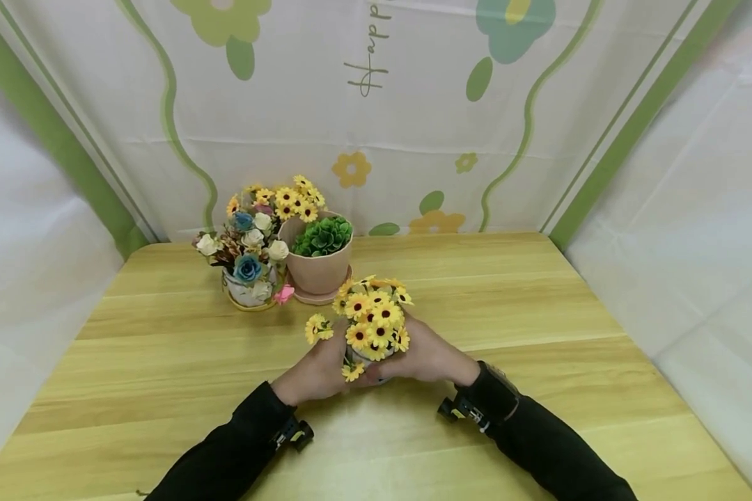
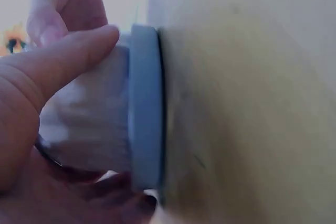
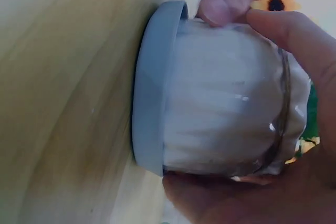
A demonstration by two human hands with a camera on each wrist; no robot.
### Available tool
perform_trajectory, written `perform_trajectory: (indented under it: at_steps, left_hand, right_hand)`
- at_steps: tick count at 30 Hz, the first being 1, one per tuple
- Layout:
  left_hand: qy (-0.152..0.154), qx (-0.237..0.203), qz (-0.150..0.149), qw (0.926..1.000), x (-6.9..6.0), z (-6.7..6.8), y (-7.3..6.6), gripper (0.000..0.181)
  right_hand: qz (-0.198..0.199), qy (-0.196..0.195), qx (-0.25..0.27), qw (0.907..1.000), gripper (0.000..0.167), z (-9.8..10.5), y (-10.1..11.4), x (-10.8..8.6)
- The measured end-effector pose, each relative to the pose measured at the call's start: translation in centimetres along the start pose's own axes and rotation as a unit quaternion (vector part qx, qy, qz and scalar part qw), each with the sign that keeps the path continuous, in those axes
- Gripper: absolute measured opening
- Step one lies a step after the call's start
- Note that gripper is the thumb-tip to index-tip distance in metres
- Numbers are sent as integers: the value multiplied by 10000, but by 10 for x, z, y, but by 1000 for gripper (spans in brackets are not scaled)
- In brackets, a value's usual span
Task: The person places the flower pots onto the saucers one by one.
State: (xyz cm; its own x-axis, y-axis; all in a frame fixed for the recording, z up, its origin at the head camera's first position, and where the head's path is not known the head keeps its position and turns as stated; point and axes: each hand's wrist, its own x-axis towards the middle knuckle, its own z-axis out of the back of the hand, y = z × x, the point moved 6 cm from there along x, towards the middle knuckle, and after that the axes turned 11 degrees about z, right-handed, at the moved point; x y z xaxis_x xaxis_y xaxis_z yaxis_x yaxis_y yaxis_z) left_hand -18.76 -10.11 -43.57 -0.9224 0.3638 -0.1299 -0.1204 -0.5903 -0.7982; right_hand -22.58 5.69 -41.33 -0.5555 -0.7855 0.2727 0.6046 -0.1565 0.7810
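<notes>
Between both hands stands a small whitish ceramic flowerpot [image 3: 226, 98] with a ribbed wall and a dark band under its wavy rim. Yellow artificial daisies [image 1: 379, 320] with dark centres fill it and hide most of the pot in the head view. Beneath the pot is a blue-grey saucer [image 2: 146, 108], flat against the wooden table in both wrist views. My left hand [image 1: 319, 369] grips the pot from the left, thumb along its side. From the other side my right hand [image 1: 429, 351] holds it, fingers curled round the wall. The thumbs lie close together on the near side.
Behind to the left, a pink pot [image 1: 319, 271] with a green plant stands on a pink saucer. Left of it is a pot of mixed white and blue flowers [image 1: 247, 268], with more yellow daisies [image 1: 297, 202] behind. A printed cloth [image 1: 413, 125] hangs along the table's [image 1: 507, 292] back edge.
</notes>
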Motion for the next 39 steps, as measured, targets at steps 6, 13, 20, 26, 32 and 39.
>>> perform_trajectory:
  at_steps: [6,13,20,26,32,39]
  left_hand:
    - [-106,87,-86,9999,-14,-8,-14,113]
    - [-177,43,-238,9996,-16,-9,-20,89]
    - [-493,19,-698,9963,-6,-9,-31,68]
    - [-785,86,-727,9942,6,-8,-37,76]
    - [-873,180,-638,9940,27,-8,-38,85]
    - [-986,209,-667,9927,58,-5,-36,87]
  right_hand:
    - [254,-40,57,9997,106,-8,6,-9]
    - [-57,-50,-230,9997,116,-15,7,-20]
    - [-185,-235,-1031,9942,111,-11,4,-18]
    - [-248,-388,-1219,9915,110,-2,-2,-14]
    - [-79,-521,-1413,9886,109,11,-10,-11]
    - [-44,-604,-1290,9898,118,31,-27,-2]
